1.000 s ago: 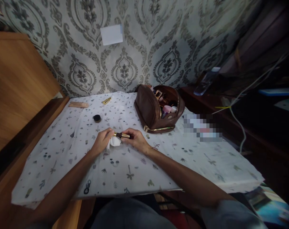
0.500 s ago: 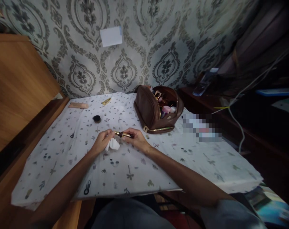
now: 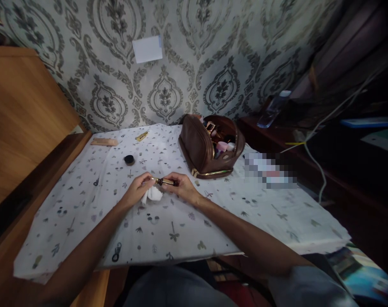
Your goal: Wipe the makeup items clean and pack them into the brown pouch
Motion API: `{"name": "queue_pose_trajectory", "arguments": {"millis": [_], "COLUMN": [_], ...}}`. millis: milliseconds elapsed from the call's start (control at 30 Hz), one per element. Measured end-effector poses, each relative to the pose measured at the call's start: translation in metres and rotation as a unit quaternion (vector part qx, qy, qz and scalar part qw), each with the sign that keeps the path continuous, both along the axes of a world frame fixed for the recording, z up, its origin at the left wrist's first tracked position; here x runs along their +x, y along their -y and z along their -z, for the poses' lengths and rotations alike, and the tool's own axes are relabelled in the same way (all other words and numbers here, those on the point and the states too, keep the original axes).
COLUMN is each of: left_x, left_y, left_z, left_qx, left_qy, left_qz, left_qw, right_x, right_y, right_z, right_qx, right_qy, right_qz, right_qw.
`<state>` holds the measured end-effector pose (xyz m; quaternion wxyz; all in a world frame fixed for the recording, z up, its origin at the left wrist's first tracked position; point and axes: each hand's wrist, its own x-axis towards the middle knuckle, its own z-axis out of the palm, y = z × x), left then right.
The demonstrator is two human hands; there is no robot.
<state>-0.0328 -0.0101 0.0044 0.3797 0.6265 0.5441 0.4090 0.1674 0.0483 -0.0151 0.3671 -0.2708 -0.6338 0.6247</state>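
Both hands meet over the patterned cloth on the table. My left hand (image 3: 138, 188) pinches the gold end of a small dark and gold tube (image 3: 167, 182), and a crumpled white tissue (image 3: 152, 194) hangs from beneath its fingers. My right hand (image 3: 183, 187) grips the other end of the tube, which lies roughly level between the hands. Beyond the left hand a small round black-lidded jar (image 3: 129, 160) rests on the cloth. What the tube is cannot be made out.
An open brown bag (image 3: 196, 143) full of small items stands behind the right hand. Toward the back left lie a gold vial (image 3: 142, 136) and a beige packet (image 3: 104, 142). A clear bottle (image 3: 273, 109) is at the right, near white cables (image 3: 318, 166).
The view has shifted slightly. The hands keep their hold on the tube, and the tissue under the left hand has spread a little to the right.
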Motion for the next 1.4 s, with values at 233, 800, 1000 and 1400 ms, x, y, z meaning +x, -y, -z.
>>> {"name": "queue_pose_trajectory", "arguments": {"millis": [233, 800, 1000, 1400], "left_x": [0.002, 0.018, 0.034, 0.063], "left_y": [0.001, 0.009, 0.009, -0.001], "left_z": [-0.001, -0.013, -0.017, -0.017], "left_qx": [0.008, 0.046, 0.058, 0.021], "left_qy": [-0.023, -0.065, -0.09, -0.084], "left_qz": [0.011, 0.007, 0.064, 0.095], "left_qw": [1.0, 0.997, 0.992, 0.992], "right_x": [0.0, 0.005, 0.02, 0.106], "right_y": [0.001, 0.01, 0.016, 0.002], "right_z": [-0.002, -0.006, -0.026, -0.058], "right_qx": [0.001, 0.058, 0.112, 0.13], "right_qy": [0.003, 0.076, 0.137, -0.01], "right_qz": [0.001, -0.05, -0.021, 0.146], "right_qw": [1.0, 0.994, 0.984, 0.981]}}
